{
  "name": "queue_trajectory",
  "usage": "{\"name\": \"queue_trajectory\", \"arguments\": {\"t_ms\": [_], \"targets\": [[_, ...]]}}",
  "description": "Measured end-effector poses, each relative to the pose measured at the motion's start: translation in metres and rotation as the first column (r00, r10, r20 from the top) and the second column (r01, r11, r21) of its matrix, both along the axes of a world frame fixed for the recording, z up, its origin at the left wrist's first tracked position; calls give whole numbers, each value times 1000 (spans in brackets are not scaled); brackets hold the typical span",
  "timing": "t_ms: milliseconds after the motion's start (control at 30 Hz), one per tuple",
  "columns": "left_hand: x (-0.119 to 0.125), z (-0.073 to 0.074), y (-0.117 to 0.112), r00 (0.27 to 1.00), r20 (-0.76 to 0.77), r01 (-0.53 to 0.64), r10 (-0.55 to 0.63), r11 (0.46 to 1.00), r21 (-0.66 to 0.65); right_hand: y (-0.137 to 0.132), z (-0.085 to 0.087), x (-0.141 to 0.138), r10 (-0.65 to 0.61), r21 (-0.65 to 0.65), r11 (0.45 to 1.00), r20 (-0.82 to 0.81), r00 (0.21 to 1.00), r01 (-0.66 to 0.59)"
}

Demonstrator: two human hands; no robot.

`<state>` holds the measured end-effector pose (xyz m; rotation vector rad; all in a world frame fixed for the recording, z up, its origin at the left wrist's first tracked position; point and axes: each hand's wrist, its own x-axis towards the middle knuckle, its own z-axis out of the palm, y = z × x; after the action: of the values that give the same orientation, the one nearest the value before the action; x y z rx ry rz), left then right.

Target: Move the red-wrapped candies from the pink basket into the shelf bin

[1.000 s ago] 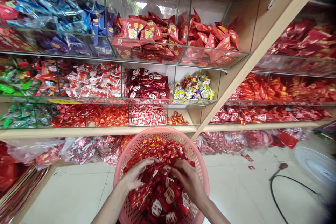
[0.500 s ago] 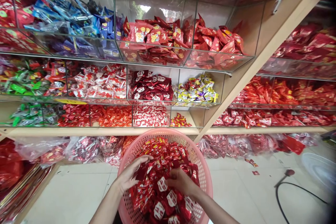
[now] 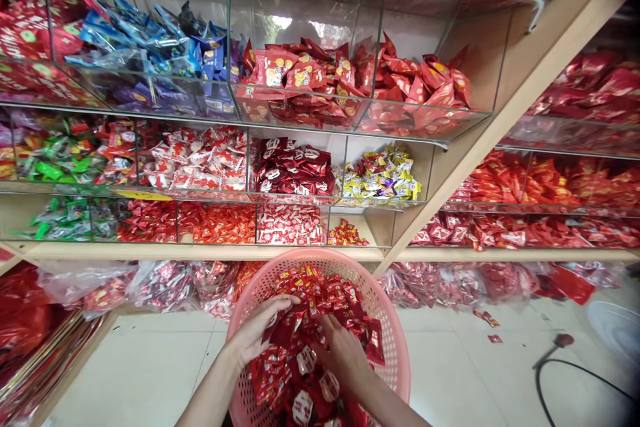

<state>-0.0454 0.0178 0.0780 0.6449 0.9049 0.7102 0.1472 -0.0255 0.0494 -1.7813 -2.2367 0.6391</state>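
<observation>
A pink perforated plastic basket (image 3: 401, 353) stands in front of me, filled with wrapped candies. Small red and yellow candies (image 3: 305, 275) lie toward its far side, and larger dark red candy packets (image 3: 303, 407) with white print lie nearer me. My left hand (image 3: 260, 332) is inside the left rim, its thumb and fingers curled around dark red candy packets (image 3: 286, 328). To the right of it, my right hand (image 3: 345, 353) reaches over the heap, palm down. Its fingers are stretched toward the packets, thumb apart; the fingertips are partly hidden among the wrappers.
Behind the basket, wooden shelves (image 3: 200, 252) carry clear bins of sorted candies, including dark red packets (image 3: 295, 170) and yellow candies (image 3: 387, 177). Plastic bags of candy (image 3: 163, 283) line the floor below. Loose wrapped candies (image 3: 486, 318) and a black cable (image 3: 540, 380) lie at right.
My right hand has shifted slightly up and left over the packets, its fingers straighter than before. My left hand keeps its hold. The whole view has moved a little.
</observation>
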Motion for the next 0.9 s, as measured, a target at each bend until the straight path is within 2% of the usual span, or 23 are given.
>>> {"name": "queue_trajectory", "arguments": {"t_ms": [67, 133, 267, 367, 500, 600, 733, 800, 900], "targets": [[5, 2, -1, 1000, 10, -3, 3, 1000, -6, 4, 11, 0, 30, 139, 990, -174, 984, -6], [10, 2, -3, 1000, 30, 5, -4, 1000, -9, 8, 24, 1, 126, 236, 970, -300, 946, -55], [17, -6, -9, 1000, -28, -6, 5, 998, -58, 14, 40, 5, 336, 244, 934, -353, 873, -261], [19, -13, -13, 1000, -12, -9, 7, 993, -116, 14, 38, 8, 402, 247, 911, -358, 843, -330], [21, -19, -13, 992, 128, 27, -14, 994, -104, 14, 28, 14, 419, 251, 906, -420, 805, -340], [21, -22, -11, 986, 168, 39, -22, 995, -97, 15, 26, 17, 336, 197, 942, -567, 752, -272], [20, -21, -9, 994, 102, 62, -49, 990, -127, 17, 27, 18, 99, 33, 993, -736, 670, -111], [19, -19, -9, 993, 92, 86, -74, 987, -133, 17, 28, 18, -38, -111, 990, -811, 584, -90], [19, -17, -9, 995, 78, 69, -59, 988, -140, 16, 29, 21, -228, -313, 942, -864, 449, -124]]}}
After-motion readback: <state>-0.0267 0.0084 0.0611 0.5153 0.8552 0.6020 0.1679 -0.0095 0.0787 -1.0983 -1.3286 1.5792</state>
